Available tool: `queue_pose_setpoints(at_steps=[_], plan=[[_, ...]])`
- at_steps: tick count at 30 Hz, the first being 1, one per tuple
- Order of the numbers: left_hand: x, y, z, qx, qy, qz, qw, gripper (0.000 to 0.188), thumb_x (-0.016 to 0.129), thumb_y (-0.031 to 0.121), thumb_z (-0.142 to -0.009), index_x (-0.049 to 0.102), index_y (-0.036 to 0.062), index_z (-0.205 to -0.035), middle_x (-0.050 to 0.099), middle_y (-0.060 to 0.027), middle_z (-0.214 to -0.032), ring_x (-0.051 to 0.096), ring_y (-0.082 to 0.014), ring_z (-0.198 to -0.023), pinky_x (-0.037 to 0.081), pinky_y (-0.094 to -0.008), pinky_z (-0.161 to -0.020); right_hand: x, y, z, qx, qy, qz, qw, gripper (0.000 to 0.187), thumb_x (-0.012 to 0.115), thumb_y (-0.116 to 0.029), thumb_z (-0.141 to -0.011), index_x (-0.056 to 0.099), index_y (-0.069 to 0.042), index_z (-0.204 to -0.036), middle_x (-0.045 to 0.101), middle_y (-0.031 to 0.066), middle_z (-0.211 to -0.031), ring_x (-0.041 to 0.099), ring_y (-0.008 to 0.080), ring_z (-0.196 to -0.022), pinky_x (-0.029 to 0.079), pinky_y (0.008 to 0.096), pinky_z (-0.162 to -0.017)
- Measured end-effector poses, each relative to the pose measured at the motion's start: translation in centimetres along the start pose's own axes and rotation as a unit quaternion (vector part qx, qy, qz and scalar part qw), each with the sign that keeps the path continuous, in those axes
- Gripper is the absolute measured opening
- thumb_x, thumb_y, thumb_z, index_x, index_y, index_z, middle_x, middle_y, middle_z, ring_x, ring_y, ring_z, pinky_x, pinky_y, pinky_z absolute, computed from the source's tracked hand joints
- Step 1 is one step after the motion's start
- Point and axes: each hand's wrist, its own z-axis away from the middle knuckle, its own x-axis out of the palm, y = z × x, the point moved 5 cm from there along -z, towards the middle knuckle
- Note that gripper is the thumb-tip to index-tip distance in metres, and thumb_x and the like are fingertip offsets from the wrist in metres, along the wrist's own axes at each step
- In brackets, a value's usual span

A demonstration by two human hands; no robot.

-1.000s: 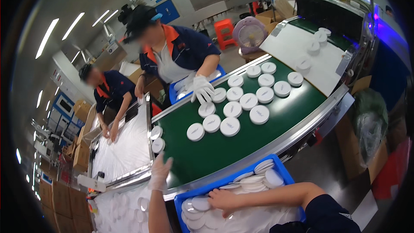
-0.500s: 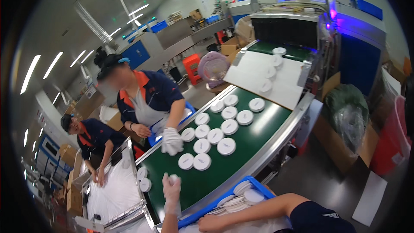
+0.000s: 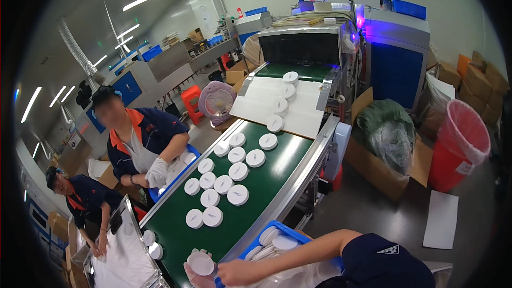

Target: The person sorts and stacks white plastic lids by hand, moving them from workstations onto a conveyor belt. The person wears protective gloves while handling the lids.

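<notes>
Gloved left hand, smooth round cap

Belt runs diagonally, far end under the machine tunnel, near end lower left. Board bridges tunnel to belt; four round pieces in a line down it. Main cluster of round pieces mid-belt, two more at the left edge, near end. Left hand at belt's near end, one disc in it. Right hand just right of that, by the tray; contact hard to tell. Tray sits right of belt, discs inside. Co-worker across the belt, second co-worker farther left at a table. Far right: box, then bin; sheet on floor before bin.
</notes>
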Motion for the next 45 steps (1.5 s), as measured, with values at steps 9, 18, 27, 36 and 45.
queue_pose_setpoints(at_steps=[9, 18, 27, 36, 45], plan=[[0.2, -1.5, -0.7, -0.003, -0.032, -0.028, 0.999, 0.064, 0.032, 0.049, -0.085, 0.043, -0.0023, -0.121, 0.051, -0.0202, -0.116, 0.048, -0.0345, -0.109, 0.038, -0.0435, -0.093, 5.5, 0.3, 5.9, 0.015, -0.19, 0.116, 0.975, 0.01, 0.055, -0.013, -0.066, 0.057, -0.004, -0.063, 0.058, 0.0132, -0.063, 0.059, 0.0292, -0.06, 0.045, 0.0413, -0.052], [1.4, -2.6, -0.9, -0.012, -0.101, 0.048, 0.994, 0.064, 0.036, 0.05, -0.083, 0.044, -0.0018, -0.119, 0.053, -0.0193, -0.112, 0.052, -0.0344, -0.103, 0.04, -0.0446, -0.091, 4.5, 2.7, 4.8, 0.081, -0.281, 0.072, 0.954, 0.008, 0.061, -0.011, -0.062, 0.058, -0.004, -0.065, 0.059, 0.0147, -0.067, 0.06, 0.0327, -0.065, 0.048, 0.0433, -0.055], [2.1, -3.6, -0.5, -0.054, -0.02, 0.101, 0.993, 0.05, 0.023, 0.037, -0.094, 0.039, 0.0004, -0.125, 0.051, -0.0122, -0.116, 0.053, -0.0221, -0.103, 0.043, -0.0342, -0.088, -6.3, 7.6, -1.5, 0.268, 0.15, -0.107, 0.946, 0.008, 0.059, -0.002, -0.074, 0.053, 0.0, -0.07, 0.052, 0.007, -0.06, 0.051, 0.0125, -0.05, 0.04, 0.0253, -0.047], [2.6, -2.7, 0.2, 0.15, 0.047, -0.217, 0.964, 0.041, 0.064, 0.007, -0.071, 0.049, 0.0037, -0.11, 0.057, -0.0064, -0.1, 0.054, -0.0128, -0.093, 0.044, -0.027, -0.081, -4.2, 8.3, 0.2, 0.28, 0.159, -0.109, 0.94, 0.012, 0.06, 0.0, -0.073, 0.05, 0.0, -0.069, 0.05, 0.0055, -0.059, 0.049, 0.0099, -0.05, 0.038, 0.0233, -0.045], [5.3, 1.3, 2.8, 0.209, 0.119, -0.527, 0.815, 0.053, 0.071, 0.022, -0.066, 0.047, 0.0047, -0.111, 0.057, -0.0092, -0.096, 0.058, -0.0249, -0.087, 0.046, -0.0318, -0.079, -4.2, 8.5, 0.3, 0.273, 0.105, -0.069, 0.954, 0.01, 0.055, 0.0, -0.071, 0.052, -0.001, -0.08, 0.052, 0.0037, -0.055, 0.051, 0.0096, -0.048, 0.041, 0.0228, -0.046]])
